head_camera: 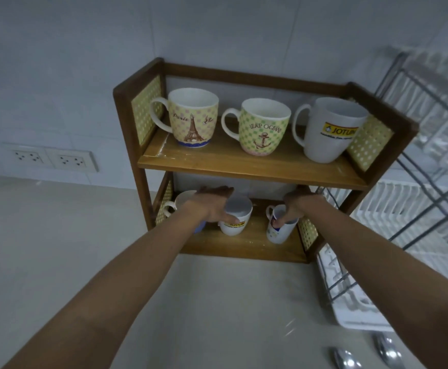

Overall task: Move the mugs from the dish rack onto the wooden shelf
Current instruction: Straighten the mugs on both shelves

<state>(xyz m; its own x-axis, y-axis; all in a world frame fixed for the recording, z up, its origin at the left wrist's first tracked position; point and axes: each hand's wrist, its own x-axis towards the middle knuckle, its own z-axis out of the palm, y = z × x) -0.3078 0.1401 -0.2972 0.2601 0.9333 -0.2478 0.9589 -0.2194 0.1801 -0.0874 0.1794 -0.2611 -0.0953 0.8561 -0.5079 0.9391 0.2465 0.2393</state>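
A two-tier wooden shelf (247,166) stands against the wall. Its top board carries three upright mugs: a yellow Paris mug (191,121), a green anchor mug (262,129) and a white Jotun mug (329,131). On the lower board my left hand (212,206) wraps around a second white Jotun mug (237,219), with a third mug (180,202) partly hidden behind my wrist. My right hand (294,207) grips the rim of a small white mug with a blue print (280,230), thumb inside it.
The wire dish rack (414,166) with its white tray (350,312) stands right of the shelf, touching it. Two wall sockets (51,158) sit at the left. Two shiny metal objects (366,355) lie on the pale counter (58,235) at the bottom right.
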